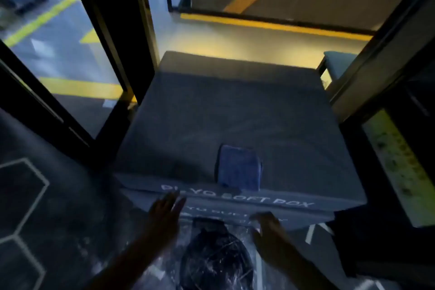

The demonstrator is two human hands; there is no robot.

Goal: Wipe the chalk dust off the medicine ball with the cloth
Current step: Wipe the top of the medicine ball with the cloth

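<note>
A dark medicine ball (pixel 217 259) streaked with white chalk sits on the floor at the bottom centre, in front of a grey soft plyo box (pixel 211 113). A folded blue cloth (pixel 239 167) lies on the box top near its front edge. My left hand (pixel 166 209) hovers left of the ball with fingers straight, holding nothing. My right hand (pixel 268 226) hovers right of the ball, fingers loosely bent, also holding nothing. Neither hand touches the ball or the cloth. The frame is blurred and dim.
Black rack uprights (pixel 117 37) stand to the left of the box, and another dark frame (pixel 381 59) runs along the right. The floor (pixel 54 207) is dark rubber with white hexagon lines. Yellow floor stripes (pixel 270 24) lie beyond the box.
</note>
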